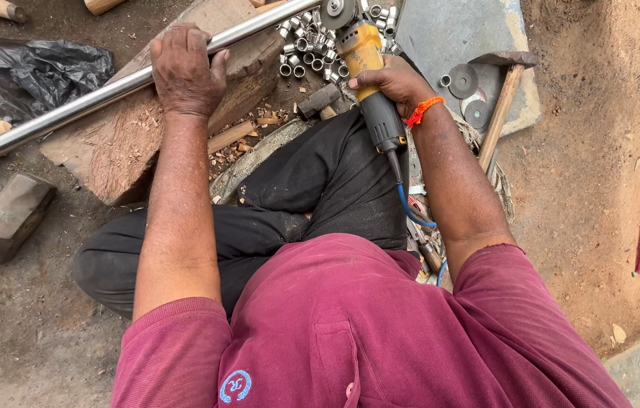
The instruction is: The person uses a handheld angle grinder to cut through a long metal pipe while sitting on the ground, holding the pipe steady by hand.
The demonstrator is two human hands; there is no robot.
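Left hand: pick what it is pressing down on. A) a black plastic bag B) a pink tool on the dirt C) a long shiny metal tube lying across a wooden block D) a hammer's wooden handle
C: the left hand lies on the metal tube, holding it against the wooden block, while the right hand grips the yellow angle grinder.

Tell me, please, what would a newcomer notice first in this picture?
First comes the long shiny steel pipe, running from the left edge to the top centre over a wooden block, with the left hand pressing it down. Next, the right hand grips a yellow angle grinder whose disc meets the pipe's end at the top. Behind it lies a heap of short cut pipe rings.
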